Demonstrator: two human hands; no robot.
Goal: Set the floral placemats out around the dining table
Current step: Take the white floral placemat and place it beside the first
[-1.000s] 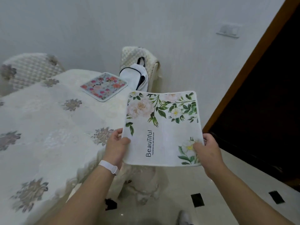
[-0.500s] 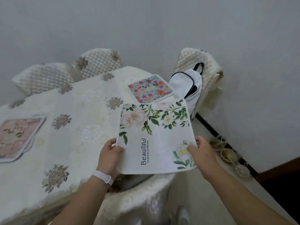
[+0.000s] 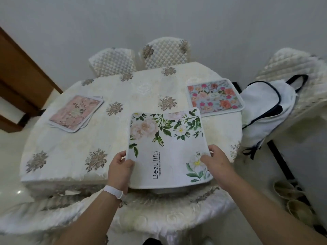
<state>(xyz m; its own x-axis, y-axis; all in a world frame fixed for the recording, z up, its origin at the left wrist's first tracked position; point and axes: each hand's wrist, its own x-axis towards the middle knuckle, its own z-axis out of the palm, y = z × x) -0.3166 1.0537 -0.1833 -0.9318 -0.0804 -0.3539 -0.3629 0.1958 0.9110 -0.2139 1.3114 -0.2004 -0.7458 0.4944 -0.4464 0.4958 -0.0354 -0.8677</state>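
Observation:
I hold a white floral placemat (image 3: 166, 147) with green leaves and the word "BeauTiful" over the near edge of the dining table (image 3: 88, 138). My left hand (image 3: 120, 169) grips its near left edge and my right hand (image 3: 216, 160) grips its near right corner. A blue placemat with pink and orange flowers (image 3: 215, 96) lies flat at the table's right side. A small stack of pink floral placemats (image 3: 76, 113) rests at the left side. The far corner of the held mat overlaps the blue one in view.
Two quilted cream chairs (image 3: 113, 61) (image 3: 166, 53) stand at the far side, another at the right (image 3: 293, 68) with a white backpack (image 3: 265, 112) on it. A cream-covered chair back (image 3: 159, 213) is right below my hands. Woven items (image 3: 292, 200) sit on the floor, right.
My view has swung left along the table, and the held placemat has moved from beside the table to over its near edge. Both hands keep their grip.

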